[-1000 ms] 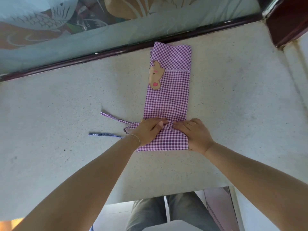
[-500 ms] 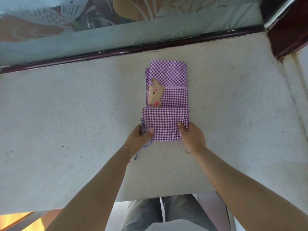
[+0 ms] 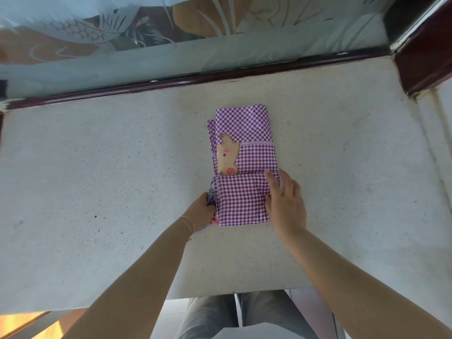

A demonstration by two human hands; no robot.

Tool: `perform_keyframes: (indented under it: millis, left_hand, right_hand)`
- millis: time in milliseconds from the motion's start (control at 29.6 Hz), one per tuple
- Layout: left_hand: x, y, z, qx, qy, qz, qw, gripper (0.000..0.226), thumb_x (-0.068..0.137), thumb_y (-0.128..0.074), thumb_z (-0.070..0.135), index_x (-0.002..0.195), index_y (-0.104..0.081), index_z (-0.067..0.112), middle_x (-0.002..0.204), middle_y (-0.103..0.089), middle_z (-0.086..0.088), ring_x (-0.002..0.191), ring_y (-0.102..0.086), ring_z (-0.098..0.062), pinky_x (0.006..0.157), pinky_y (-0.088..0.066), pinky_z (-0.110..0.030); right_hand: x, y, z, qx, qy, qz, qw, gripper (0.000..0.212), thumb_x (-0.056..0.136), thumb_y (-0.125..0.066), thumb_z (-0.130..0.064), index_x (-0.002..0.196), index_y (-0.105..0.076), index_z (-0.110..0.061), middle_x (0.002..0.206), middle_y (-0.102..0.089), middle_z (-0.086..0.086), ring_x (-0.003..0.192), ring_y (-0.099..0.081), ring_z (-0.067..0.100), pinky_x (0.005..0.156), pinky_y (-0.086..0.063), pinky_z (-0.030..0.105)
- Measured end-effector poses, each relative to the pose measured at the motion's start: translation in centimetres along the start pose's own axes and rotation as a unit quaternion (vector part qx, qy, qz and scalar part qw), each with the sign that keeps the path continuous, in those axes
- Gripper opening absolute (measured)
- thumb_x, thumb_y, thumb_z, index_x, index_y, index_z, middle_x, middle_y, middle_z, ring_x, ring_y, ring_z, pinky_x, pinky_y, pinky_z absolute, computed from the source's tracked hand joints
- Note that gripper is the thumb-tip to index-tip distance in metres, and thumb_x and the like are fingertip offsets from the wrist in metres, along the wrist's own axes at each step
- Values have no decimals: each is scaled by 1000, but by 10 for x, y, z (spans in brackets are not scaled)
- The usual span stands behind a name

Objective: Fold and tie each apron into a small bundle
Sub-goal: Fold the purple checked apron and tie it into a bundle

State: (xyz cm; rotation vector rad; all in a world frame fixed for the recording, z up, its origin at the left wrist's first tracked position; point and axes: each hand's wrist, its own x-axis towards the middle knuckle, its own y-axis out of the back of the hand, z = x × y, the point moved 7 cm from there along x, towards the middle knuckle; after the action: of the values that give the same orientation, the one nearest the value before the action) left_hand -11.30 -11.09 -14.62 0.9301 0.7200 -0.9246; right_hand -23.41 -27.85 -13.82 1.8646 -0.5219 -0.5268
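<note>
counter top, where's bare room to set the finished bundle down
Bare counter lies left of the apron, out to the dark rail; another bare patch lies right of it toward the corner post. It is crowded at the near fold, where the left hand and right hand work.

A single head view looks steeply down from above the person's own legs onto a speckled stone counter (image 3: 97, 179), facing its far edge, where a dark rail (image 3: 171, 83) runs under a patterned glass panel (image 3: 146, 28). The counter fills most of the frame at arm's reach. Both forearms enter from the near edge of the counter. Wide-angle bending probably exaggerates the counter's curved borders.
</note>
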Motion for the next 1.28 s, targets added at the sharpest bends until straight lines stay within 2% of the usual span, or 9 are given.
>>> perform_keyframes:
  millis: [101, 169, 270, 405, 574, 709, 844, 1080, 1283]
  left_hand:
    - [-7, 22, 14, 167, -94, 114, 975, 50, 89, -54, 21, 136, -36, 19, 126, -54, -6, 116, -54, -28, 99, -46, -43]
    - [-25, 29, 53, 262, -264, 256, 892, 57, 84, -53, 20, 139, -39, 19, 140, -46, -5, 128, -45, -28, 106, -39, -47]
    - [-32, -12, 105, 339, -441, 209, 804, 49, 91, -36, 30, 139, -41, 24, 149, -39, -1, 139, -33, -25, 114, -27, -47]
    - [25, -47, 108, 428, -306, 86, 846, 62, 93, -1, 56, 149, -19, 37, 160, -8, 10, 148, 1, -19, 118, 1, -51]
    - [56, -20, 69, 431, -196, 109, 874, 57, 98, -10, 55, 151, 2, 37, 159, 13, 12, 145, 20, -22, 116, 7, -54]
    - [54, -12, 51, 399, -223, 131, 880, 57, 101, -14, 49, 152, 2, 31, 160, 11, 10, 146, 16, -20, 119, 6, -44]
    - [55, -9, 39, 393, -271, 141, 868, 58, 95, 0, 52, 151, 0, 35, 160, 4, 9, 147, 10, -19, 121, -1, -42]
    - [57, -5, 21, 436, -364, 155, 809, 59, 96, -38, 33, 149, -12, 39, 159, -6, 0, 146, -4, -26, 117, -9, -41]
    - [49, -6, 7, 399, -356, 144, 833, 50, 100, -13, 45, 149, -21, 36, 159, -5, 7, 147, -2, -18, 118, -6, -37]
  right_hand:
    - [6, -10, -18, -71, 154, -48, 984, 98, 56, -78, -33, 144, -37, -19, 150, -36, 13, 135, -38, 40, 106, -31, 55]
    - [8, -18, -22, -95, 185, -99, 973, 97, 56, -80, -30, 142, -40, -14, 147, -42, 14, 136, -39, 37, 110, -27, 53]
    - [14, -21, -24, -102, 187, -131, 968, 71, 74, -62, -28, 139, -46, -3, 142, -48, 20, 132, -44, 37, 110, -27, 49]
    - [20, -24, -18, -111, 207, -173, 957, 60, 86, -51, -25, 139, -43, 3, 142, -44, 26, 135, -39, 38, 113, -28, 47]
    - [22, -11, -16, -66, 237, -185, 951, 54, 94, -45, -32, 145, -38, -17, 158, -21, 9, 145, -23, 29, 114, -19, 40]
    - [11, -7, -7, -78, 290, -192, 935, 50, 94, -34, -48, 134, -43, -20, 156, -25, 10, 140, -31, 37, 102, -45, 50]
    - [0, -23, 14, -156, 337, -265, 890, 93, 79, -29, -80, 148, -23, -18, 159, -13, 13, 145, -10, 40, 114, -16, 60]
    - [3, -12, 9, -58, 376, -199, 903, 98, 63, -75, -56, 139, -33, -11, 145, -44, 17, 133, -44, 36, 110, -30, 51]
    - [1, -8, 2, -52, 415, -130, 899, 86, 60, -75, -57, 127, -44, -13, 126, -60, 13, 114, -60, 32, 104, -35, 46]
